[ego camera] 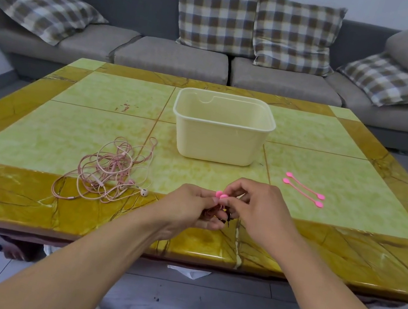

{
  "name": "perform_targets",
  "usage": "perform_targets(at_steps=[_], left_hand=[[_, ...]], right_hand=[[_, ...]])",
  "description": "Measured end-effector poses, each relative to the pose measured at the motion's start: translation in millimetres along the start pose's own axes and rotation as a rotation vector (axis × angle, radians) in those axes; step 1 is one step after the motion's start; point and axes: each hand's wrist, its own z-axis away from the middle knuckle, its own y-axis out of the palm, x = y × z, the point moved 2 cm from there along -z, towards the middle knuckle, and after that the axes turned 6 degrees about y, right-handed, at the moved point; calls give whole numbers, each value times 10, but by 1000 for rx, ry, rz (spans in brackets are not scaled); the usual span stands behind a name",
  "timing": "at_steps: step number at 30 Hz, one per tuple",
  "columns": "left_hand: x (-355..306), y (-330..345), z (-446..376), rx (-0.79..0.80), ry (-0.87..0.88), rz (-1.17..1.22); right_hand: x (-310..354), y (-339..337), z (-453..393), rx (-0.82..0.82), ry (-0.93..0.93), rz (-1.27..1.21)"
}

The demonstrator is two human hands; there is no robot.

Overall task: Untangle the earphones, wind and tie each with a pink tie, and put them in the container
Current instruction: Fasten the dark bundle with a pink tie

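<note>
Both hands point(218, 208) on wound earphone point(211, 210) w/ pink tie point(221, 195), ends up.

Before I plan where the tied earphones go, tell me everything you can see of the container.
The container is a pale cream rectangular tub that looks like plastic, with rounded corners, a rolled rim and a shallow notch in its far rim. It has no lid, stands upright and looks empty, though the near wall hides part of its floor. It sits on the table, past its middle, touching only the tabletop.
</note>
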Motion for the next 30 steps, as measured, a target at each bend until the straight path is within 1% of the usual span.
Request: perform_targets(at_steps=[3,6,12,21,24,27,30], left_hand=[[-14,-2,5,25,27,-62],[-19,-15,11,52,12,-82],[-23,-29,20,92,-17,-103],[-17,-34,3,82,-9,-98],[-22,-39,-6,42,20,-40],[-5,-27,-3,-3,56,9],[39,-19,-18,-92,67,54]], right_hand=[[-13,-10,-18,-9,14,-35],[-33,-21,-32,-2,24,-74],[-54,-44,-40,32,75,-63],[-84,-44,-30,42,53,10],[-61,-43,-33,29,6,74],[-18,-23,-55,51,-31,164],[-7,-13,-75,56,-27,150]])
